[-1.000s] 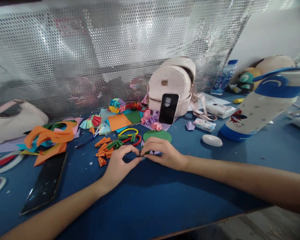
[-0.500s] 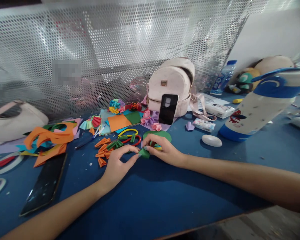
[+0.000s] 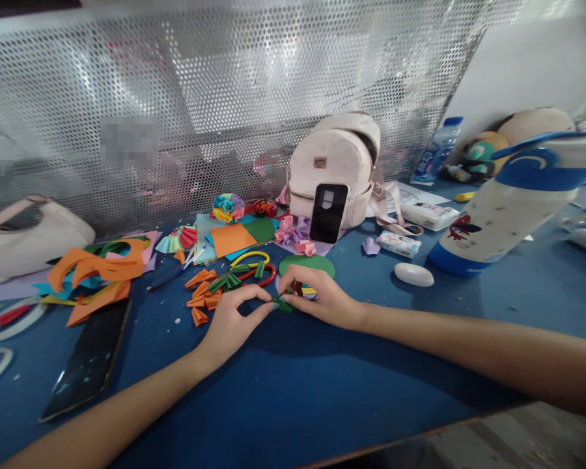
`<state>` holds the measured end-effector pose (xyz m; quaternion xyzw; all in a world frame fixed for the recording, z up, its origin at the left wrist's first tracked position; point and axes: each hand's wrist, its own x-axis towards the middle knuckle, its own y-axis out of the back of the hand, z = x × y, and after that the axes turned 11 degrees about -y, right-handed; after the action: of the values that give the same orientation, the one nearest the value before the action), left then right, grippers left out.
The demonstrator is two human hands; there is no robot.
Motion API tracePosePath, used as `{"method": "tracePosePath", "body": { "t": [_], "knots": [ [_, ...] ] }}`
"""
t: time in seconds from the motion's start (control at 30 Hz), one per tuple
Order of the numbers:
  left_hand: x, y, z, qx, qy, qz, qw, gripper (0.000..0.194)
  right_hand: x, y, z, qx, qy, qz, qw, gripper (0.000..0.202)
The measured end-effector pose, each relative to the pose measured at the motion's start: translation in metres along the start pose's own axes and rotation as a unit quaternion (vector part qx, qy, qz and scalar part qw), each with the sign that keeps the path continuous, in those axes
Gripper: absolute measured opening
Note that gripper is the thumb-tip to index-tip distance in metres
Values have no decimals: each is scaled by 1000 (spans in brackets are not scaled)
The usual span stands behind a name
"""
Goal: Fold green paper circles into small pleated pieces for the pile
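Observation:
A small piece of green paper [image 3: 284,305] is pinched between my two hands, partly hidden by the fingertips. My left hand [image 3: 234,318] grips its left end with thumb and forefinger. Thumb and fingers of my right hand [image 3: 317,296] hold the other end. Just behind my right hand lies a round green paper disc [image 3: 312,264]. Folded orange paper pieces [image 3: 202,293] and folded green paper pieces [image 3: 224,282] lie beyond my left hand, beside scissors with red and yellow handles [image 3: 251,260].
Orange paper strips [image 3: 95,267] and a dark phone [image 3: 90,358] lie at left. A phone [image 3: 329,213] leans on a white backpack [image 3: 329,159]. At right stand a large water bottle [image 3: 502,208] and a white oval object [image 3: 414,274]. A perforated metal screen [image 3: 254,85] rises behind.
The green paper has turned in my fingertips and now shows narrower, apparently folded. My fingers have shifted slightly; both arms stay nearly in place.

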<state>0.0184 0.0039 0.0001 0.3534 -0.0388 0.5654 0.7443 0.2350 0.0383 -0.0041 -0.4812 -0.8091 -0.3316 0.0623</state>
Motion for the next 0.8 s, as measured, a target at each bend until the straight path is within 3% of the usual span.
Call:
{"method": "tracePosePath", "body": {
  "t": [0.4,0.6,0.8],
  "knots": [
    [0,2,-3,-18,-4,36,999,17,3,-2,6,-12,-58,-28,998,36],
    [1,1,0,7,-11,4,1000,18,3,-1,3,-28,-61,-20,998,35],
    [0,0,-2,12,-12,10,1000,4,2,-1,4,-74,-56,-35,995,27]
  ]
}}
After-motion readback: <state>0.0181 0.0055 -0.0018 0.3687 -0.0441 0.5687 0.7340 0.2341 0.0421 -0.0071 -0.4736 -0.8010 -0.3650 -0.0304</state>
